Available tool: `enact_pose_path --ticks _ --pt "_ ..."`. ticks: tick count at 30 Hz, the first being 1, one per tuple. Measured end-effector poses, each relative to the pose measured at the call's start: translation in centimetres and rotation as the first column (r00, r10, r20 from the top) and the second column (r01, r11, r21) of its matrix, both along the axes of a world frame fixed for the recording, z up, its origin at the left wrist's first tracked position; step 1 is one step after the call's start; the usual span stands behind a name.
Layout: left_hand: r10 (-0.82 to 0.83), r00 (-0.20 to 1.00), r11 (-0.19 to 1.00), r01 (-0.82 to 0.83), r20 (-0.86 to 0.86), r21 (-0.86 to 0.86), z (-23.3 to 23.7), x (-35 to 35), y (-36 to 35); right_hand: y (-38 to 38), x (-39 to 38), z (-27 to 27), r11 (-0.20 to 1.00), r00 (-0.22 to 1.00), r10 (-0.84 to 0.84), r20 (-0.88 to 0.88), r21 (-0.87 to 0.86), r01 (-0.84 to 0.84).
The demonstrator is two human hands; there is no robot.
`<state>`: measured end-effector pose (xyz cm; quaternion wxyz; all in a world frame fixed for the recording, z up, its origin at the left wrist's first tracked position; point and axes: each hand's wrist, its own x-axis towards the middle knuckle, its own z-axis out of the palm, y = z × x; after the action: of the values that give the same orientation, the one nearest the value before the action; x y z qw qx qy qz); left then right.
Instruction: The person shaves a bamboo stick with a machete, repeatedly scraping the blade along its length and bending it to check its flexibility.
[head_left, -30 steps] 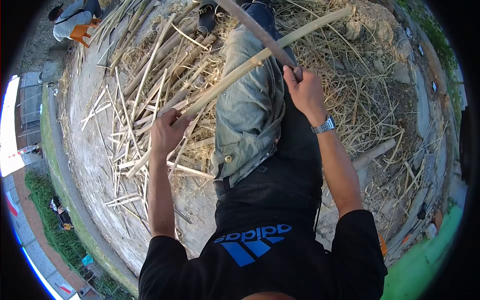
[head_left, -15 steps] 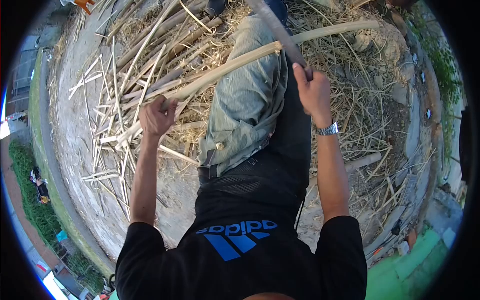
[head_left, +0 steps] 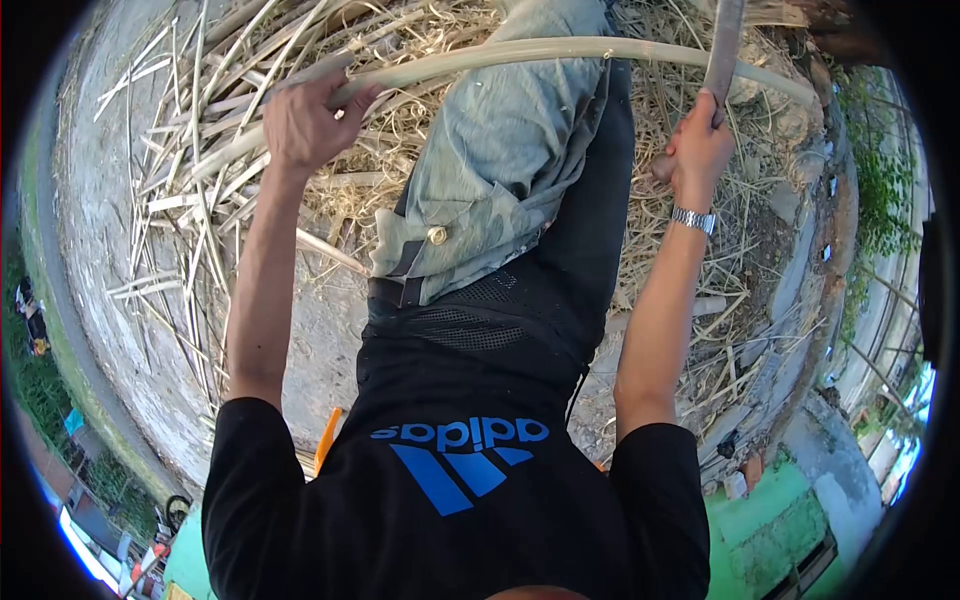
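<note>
A long, pale bamboo strip (head_left: 520,55) arcs across my lap from left to right. Closed around its left end is my left hand (head_left: 308,125), thumb along the strip. My right hand (head_left: 703,148), with a metal watch at the wrist, grips a machete by its wooden handle (head_left: 662,168). The machete's long, flat blade (head_left: 725,50) points away from me and crosses over the strip near its right end. Beneath the strip, a worn grey-green cloth (head_left: 490,170) covers my leg.
Cut bamboo pieces (head_left: 185,205) lie heaped on the ground at left. Curly shavings (head_left: 345,210) spread around my legs. Concrete rubble (head_left: 785,205) lies to the right, and an orange object (head_left: 328,440) shows beside my left side.
My right hand has moved right with the machete, whose blade now crosses the strip nearer its right end. The strip sits higher in view at its middle.
</note>
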<state>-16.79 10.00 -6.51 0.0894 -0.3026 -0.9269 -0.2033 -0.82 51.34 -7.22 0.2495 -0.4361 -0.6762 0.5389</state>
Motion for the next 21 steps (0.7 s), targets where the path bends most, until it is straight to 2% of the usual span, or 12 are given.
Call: enact_pose_path --ticks 4,6,8,10,11,12,14,15,16,18,20,21 --pt "0.069 0.997 0.996 -0.067 0.04 -0.065 0.0 1.2 4.2 -3.6 -1.1 0.1 0.989 0.993 -0.083 -0.089 -0.13 0.071" --pt "0.079 0.996 0.994 -0.075 0.044 -0.078 1.5 1.1 3.6 -5.7 0.1 -0.5 0.993 0.994 0.092 0.052 -0.08 -0.088" --pt "0.051 0.997 0.995 -0.045 0.059 -0.093 2.2 1.6 3.5 -3.3 1.5 -1.0 0.978 0.994 0.105 0.012 -0.181 -0.101" --pt "0.045 0.995 0.995 -0.037 0.088 -0.097 2.1 1.6 3.6 0.7 2.3 -1.6 0.961 0.975 0.116 0.189 0.225 -0.158" --pt "0.048 0.99 0.995 -0.036 0.135 -0.091 1.8 0.9 3.3 2.3 2.3 -1.2 0.995 0.989 0.065 0.131 0.072 -0.075" --pt "0.052 0.983 0.996 -0.038 0.176 -0.083 1.6 0.4 3.3 2.2 2.2 -1.1 0.994 0.99 0.061 0.13 0.077 -0.072" --pt "0.05 0.99 0.993 -0.034 0.135 -0.117 1.6 0.8 4.7 0.8 1.2 -0.8 0.981 0.994 -0.063 -0.086 -0.191 0.046" --pt "0.053 0.994 0.987 -0.038 0.091 -0.155 1.7 0.9 5.8 -2.0 0.9 -0.6 0.982 1.0 0.016 -0.022 -0.188 -0.02" --pt "0.059 0.997 0.98 -0.049 0.044 -0.194 1.8 0.8 6.5 -5.1 0.7 0.1 0.994 0.993 0.109 0.055 0.01 -0.11" --pt "0.078 0.992 0.978 -0.058 0.098 -0.198 2.8 0.6 5.7 -5.2 1.8 -0.3 0.947 0.994 0.108 -0.009 -0.304 -0.106" --pt "-0.017 0.999 0.999 0.016 -0.036 -0.031 2.8 0.8 5.4 -2.2 2.3 -0.2 0.978 0.992 0.113 0.06 -0.181 -0.101" --pt "0.015 1.0 0.994 -0.013 0.015 -0.112 3.1 0.3 4.8 -0.6 2.7 -0.3 0.994 0.985 0.105 0.136 -0.054 -0.098"
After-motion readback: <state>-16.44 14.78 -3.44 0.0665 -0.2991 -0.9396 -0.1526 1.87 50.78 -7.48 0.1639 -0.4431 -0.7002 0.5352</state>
